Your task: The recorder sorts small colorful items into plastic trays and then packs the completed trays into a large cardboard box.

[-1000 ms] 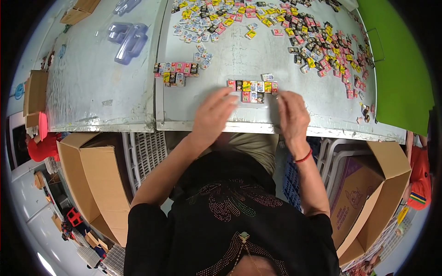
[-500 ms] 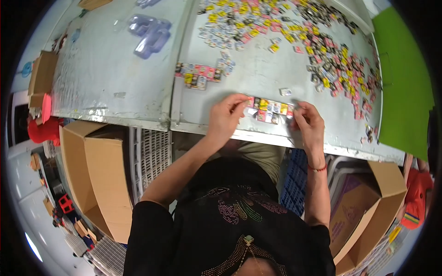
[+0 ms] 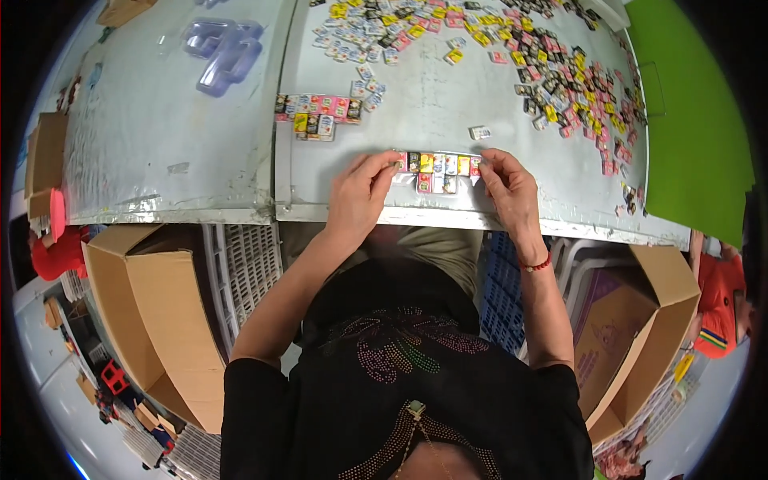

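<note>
Hands are closing in on a short double row of small colourful packets (image 3: pixel 438 170) lying at the near edge of the grey metal surface (image 3: pixel 200 176); a second ago they were resting lower and wider apart. The left hand (image 3: pixel 360 192) fingers are pinching narrowly at the row's left end, the right hand (image 3: pixel 506 186) fingers at its right, squaring it. A loose packet (image 3: pixel 479 133) is lying just beyond.

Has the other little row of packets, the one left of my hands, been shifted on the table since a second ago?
No. The second row of packets lies just right of the table seam, as before; only the camera moved.
</note>
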`<state>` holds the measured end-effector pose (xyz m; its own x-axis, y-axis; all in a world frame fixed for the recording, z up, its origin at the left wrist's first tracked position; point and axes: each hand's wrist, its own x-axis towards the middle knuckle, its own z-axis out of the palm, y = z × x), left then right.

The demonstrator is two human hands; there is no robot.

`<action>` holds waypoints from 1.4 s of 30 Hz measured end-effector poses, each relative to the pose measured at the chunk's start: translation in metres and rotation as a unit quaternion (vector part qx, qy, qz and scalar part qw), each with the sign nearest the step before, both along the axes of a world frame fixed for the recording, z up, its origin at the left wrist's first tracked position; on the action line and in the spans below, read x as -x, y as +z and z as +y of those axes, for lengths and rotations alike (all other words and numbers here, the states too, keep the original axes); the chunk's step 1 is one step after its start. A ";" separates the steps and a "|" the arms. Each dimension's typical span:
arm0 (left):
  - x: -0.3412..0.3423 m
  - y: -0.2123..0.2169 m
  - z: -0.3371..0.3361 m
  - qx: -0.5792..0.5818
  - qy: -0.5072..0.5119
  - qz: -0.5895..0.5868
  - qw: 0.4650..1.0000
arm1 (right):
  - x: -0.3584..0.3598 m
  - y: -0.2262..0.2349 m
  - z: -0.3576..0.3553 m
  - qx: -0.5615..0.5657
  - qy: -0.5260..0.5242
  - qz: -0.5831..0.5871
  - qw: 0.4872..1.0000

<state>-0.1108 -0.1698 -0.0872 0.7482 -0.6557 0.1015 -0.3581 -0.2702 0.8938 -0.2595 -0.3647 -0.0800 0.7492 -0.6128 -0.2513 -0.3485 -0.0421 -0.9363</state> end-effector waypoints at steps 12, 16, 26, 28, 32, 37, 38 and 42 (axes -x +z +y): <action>0.013 0.009 -0.061 -0.044 -0.262 -0.350 0.898 | 0.014 0.016 -0.012 0.493 0.123 -0.012 0.861; 0.011 -0.003 -0.066 -0.071 -0.305 -0.332 0.890 | 0.011 0.012 -0.023 0.479 0.148 -0.020 0.865; 0.008 -0.001 -0.067 -0.080 -0.310 -0.337 0.885 | 0.018 0.005 -0.021 0.535 0.180 -0.057 0.824; 0.008 -0.003 -0.067 -0.078 -0.302 -0.366 0.877 | 0.024 0.002 -0.013 0.561 0.180 -0.065 0.806; 0.008 -0.003 -0.065 -0.081 -0.302 -0.367 0.876 | 0.028 0.000 -0.006 0.569 0.154 -0.055 0.806; 0.007 0.013 -0.056 -0.002 -0.212 -0.334 0.919 | 0.033 -0.003 -0.008 0.453 0.049 -0.057 0.889; 0.006 0.015 -0.045 -0.004 -0.211 -0.335 0.918 | 0.032 0.002 -0.011 0.360 0.017 -0.010 0.933; 0.007 0.013 -0.006 -0.028 -0.070 -0.160 0.984 | 0.023 0.008 -0.024 0.149 -0.010 0.052 0.987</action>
